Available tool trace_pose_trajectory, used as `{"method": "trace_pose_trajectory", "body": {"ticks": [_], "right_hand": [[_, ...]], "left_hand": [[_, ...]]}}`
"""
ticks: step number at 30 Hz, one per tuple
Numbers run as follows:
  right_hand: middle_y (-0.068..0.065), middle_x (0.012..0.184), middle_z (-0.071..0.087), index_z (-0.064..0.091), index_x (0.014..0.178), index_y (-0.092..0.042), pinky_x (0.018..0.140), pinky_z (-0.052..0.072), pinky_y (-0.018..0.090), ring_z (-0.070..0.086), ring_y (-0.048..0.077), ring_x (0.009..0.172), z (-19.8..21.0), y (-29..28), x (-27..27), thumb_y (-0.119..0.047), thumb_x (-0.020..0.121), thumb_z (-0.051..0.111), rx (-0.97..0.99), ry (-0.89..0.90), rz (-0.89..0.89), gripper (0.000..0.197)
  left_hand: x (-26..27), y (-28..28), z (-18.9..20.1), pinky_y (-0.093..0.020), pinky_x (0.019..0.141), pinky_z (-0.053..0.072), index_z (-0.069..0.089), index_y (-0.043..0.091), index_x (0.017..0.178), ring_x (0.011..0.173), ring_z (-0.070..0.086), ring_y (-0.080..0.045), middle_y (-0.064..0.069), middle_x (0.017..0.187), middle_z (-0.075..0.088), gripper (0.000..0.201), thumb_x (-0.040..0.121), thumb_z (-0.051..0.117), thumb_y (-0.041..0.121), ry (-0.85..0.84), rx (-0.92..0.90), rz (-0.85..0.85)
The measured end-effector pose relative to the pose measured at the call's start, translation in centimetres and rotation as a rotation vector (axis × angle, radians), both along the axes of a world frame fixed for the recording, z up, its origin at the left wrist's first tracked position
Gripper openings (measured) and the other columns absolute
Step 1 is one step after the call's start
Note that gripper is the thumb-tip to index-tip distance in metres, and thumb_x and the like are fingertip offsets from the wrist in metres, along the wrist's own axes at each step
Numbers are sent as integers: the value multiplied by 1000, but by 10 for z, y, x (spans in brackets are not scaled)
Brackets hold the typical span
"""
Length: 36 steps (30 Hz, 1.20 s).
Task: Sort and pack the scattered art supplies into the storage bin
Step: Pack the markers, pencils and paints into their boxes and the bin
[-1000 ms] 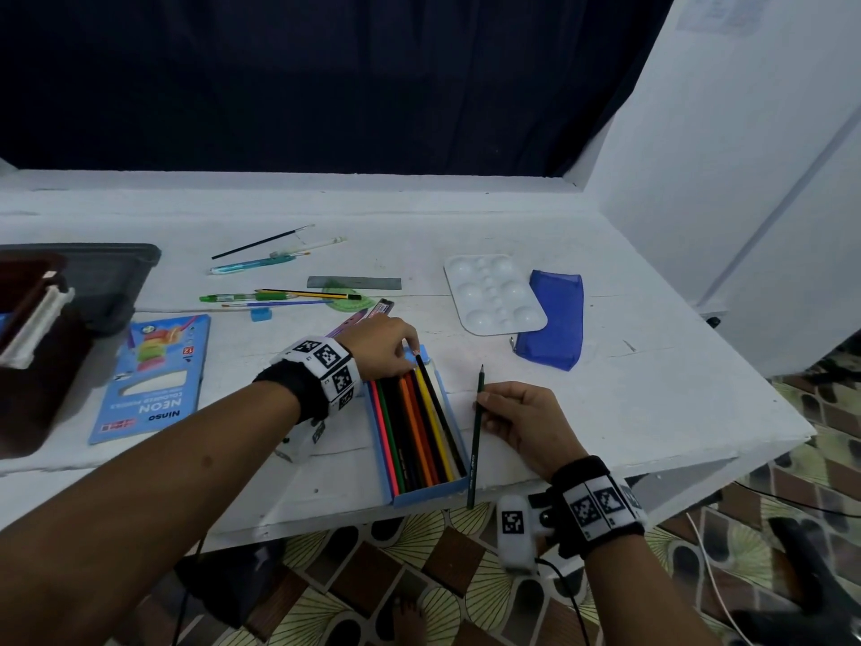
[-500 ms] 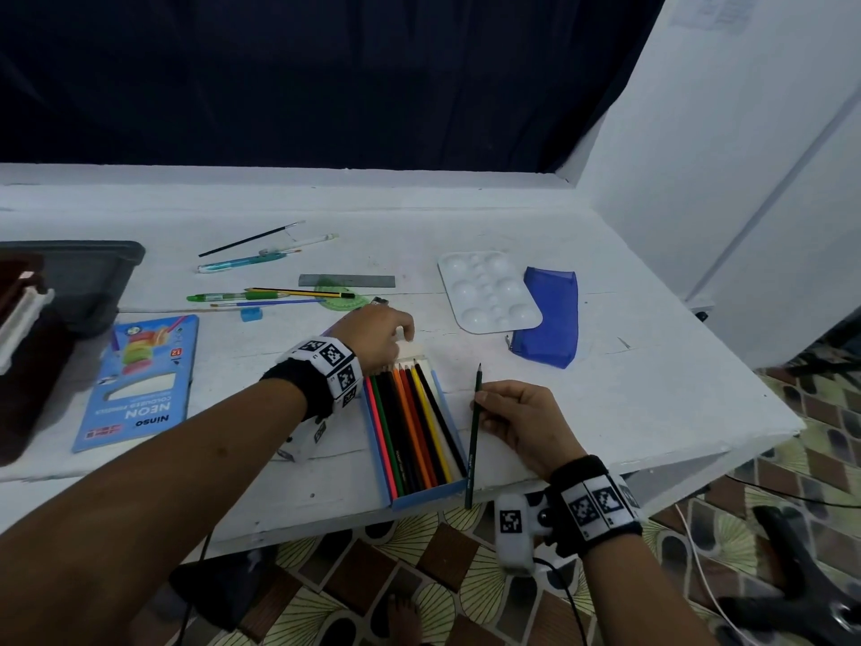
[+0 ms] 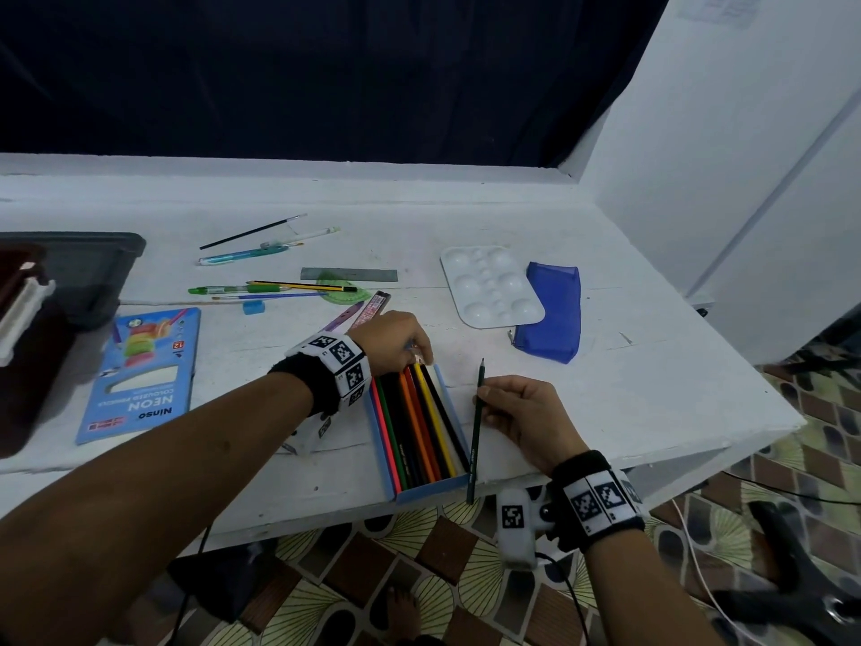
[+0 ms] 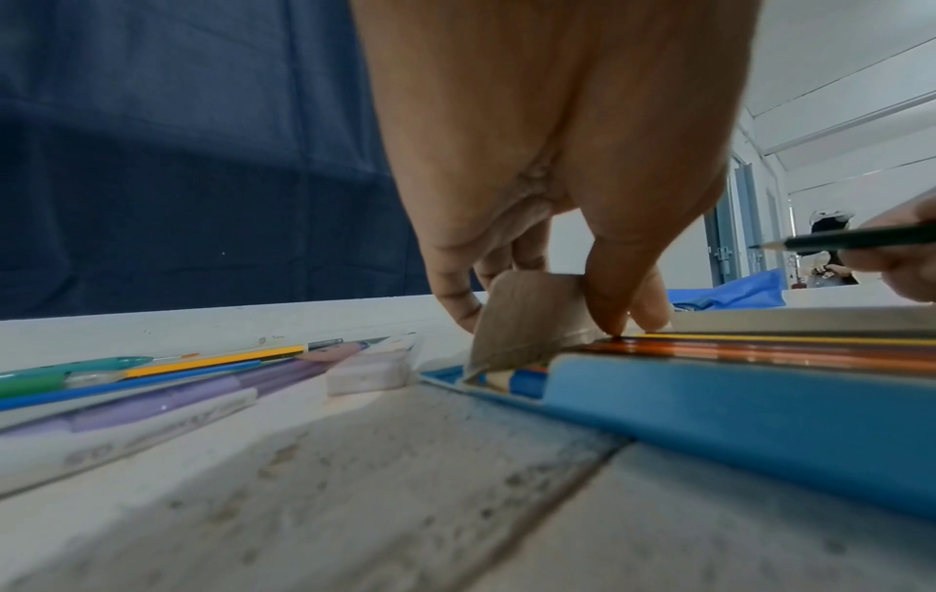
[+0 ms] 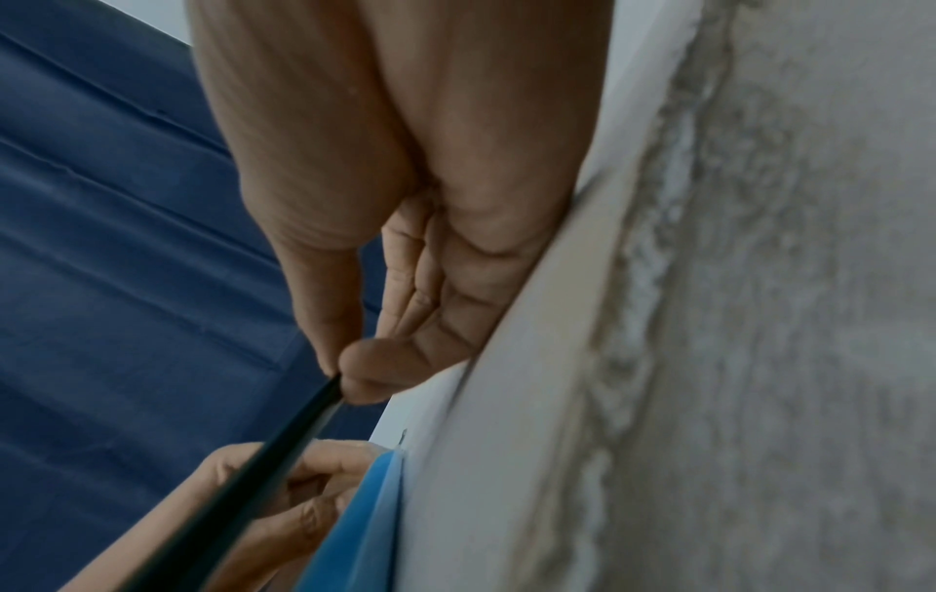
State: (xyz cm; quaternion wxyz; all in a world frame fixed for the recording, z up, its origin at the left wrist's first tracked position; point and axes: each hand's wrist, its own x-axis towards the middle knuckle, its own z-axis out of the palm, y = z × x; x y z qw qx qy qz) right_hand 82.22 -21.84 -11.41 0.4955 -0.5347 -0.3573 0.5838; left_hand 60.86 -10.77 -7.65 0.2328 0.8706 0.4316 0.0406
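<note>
An open blue pencil tray (image 3: pixel 431 490) full of coloured pencils lies at the table's near edge. My left hand (image 3: pixel 396 340) is at its far end. In the left wrist view the thumb (image 4: pixel 607 312) and fingers pinch the tray's brown cardboard flap (image 4: pixel 527 316) over the pencil tips. My right hand (image 3: pixel 522 412) rests on the table just right of the tray and pinches a dark green pencil (image 3: pixel 476 431) between thumb and forefinger. The pencil lies parallel to the tray, its tip pointing away and its end overhanging the table edge. A dark grey bin (image 3: pixel 93 268) stands at far left.
The tray's blue sleeve (image 3: pixel 140 375) lies left of my arm. Behind the tray lie pens (image 3: pixel 233 289), brushes (image 3: pixel 251 233), a ruler (image 3: pixel 349 274), a green protractor (image 3: pixel 342 293) and a small blue block (image 3: pixel 254 306). A white palette (image 3: pixel 489 286) and a blue pouch (image 3: pixel 554 314) lie at right. A dark brown container (image 3: pixel 28 366) stands at the left edge.
My left hand has shifted slightly at the tray's far end and its fingers have settled on the flap. The right hand and its pencil have barely moved.
</note>
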Motion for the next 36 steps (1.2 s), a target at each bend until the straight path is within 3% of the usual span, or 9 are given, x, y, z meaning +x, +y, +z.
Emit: {"method": "trace_pose_trajectory", "body": {"ticks": [6,13,17,20,23,26,29,33,36], "right_hand": [[17,81,69,66,103,11,61,56,22,62,16,63,1,-1,0,3,89,63,-10,-2,-11,17],[15,78,69,69,90,4,61,54,23,61,15,64,30,10,1,0,90,62,57,-35,-27,8],[15,74,69,65,95,6,63,56,26,63,18,64,53,31,-7,1,88,65,225,-203,-129,9],[12,72,68,65,88,-5,65,58,32,66,20,66,58,45,-22,-1,86,67,320,-389,-132,5],[6,73,68,64,83,-16,68,59,35,66,18,69,58,54,-34,-8,86,69,391,-542,-109,10],[3,76,68,63,86,-17,70,58,33,65,16,71,61,57,-39,-11,86,68,463,-618,-108,8],[2,80,68,63,90,-14,70,58,30,66,18,75,65,61,-40,-11,87,68,507,-643,-125,6],[-2,78,64,63,91,-13,69,53,21,62,13,74,64,64,-45,-9,88,67,561,-709,-90,6],[-4,75,61,63,91,-9,66,47,14,57,4,69,64,61,-48,-7,88,66,606,-767,-35,5]], "left_hand": [[3,0,-2,-36,85,53,78,19,94,95,62,-20,-5,103,67,35,87,52,-4,35,-9,-2],[4,0,-2,-40,82,52,77,13,87,92,62,-25,-3,94,59,40,84,43,-8,30,9,-7],[3,1,-2,-29,79,48,75,15,97,86,59,-18,-8,99,67,28,91,51,2,-11,-6,18],[-1,0,1,-22,68,36,75,15,99,77,54,-12,-7,98,68,23,91,55,7,-64,6,56],[-8,-2,4,-13,61,32,74,17,105,81,50,-9,1,97,63,24,88,59,7,-65,50,84],[-14,-2,5,-1,57,31,73,17,107,78,47,-8,3,91,61,26,87,60,7,-58,75,97],[-15,-2,5,-2,56,32,74,17,109,70,46,-4,5,87,62,28,88,59,6,-64,48,95],[-11,1,0,-10,66,31,72,17,114,86,49,-6,1,112,67,30,89,59,5,-58,-3,71],[-11,3,-2,-12,71,31,72,16,112,91,53,-8,-1,115,67,31,88,59,4,-55,-5,85]]}}
